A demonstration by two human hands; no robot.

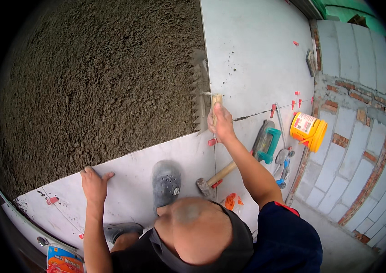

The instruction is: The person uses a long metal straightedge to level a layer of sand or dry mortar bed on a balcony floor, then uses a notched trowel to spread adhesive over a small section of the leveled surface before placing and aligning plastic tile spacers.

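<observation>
My right hand [221, 123] is wrapped round the wooden handle of a notched trowel [201, 104]. Its toothed steel blade lies along the right border of a bed of crumbly grey-brown mortar [111, 86], beside a large pale tile [256, 54]. Lower left, my left hand [95, 184] leans on the edge of the nearer pale tiles [131, 175], where they meet the mortar. Its thumb is spread away from the fingers, and nothing is held in it. Some dark crumbs dot the right tile.
Right of me lie a mallet [204, 185], a teal-and-grey tool [270, 143], a blue-handled tool [284, 164] and a yellow bucket [309, 131]. Red wedges [273, 110] mark tile joints. A block wall [347, 91] bounds the right; a printed bag [64, 260] stands lower left.
</observation>
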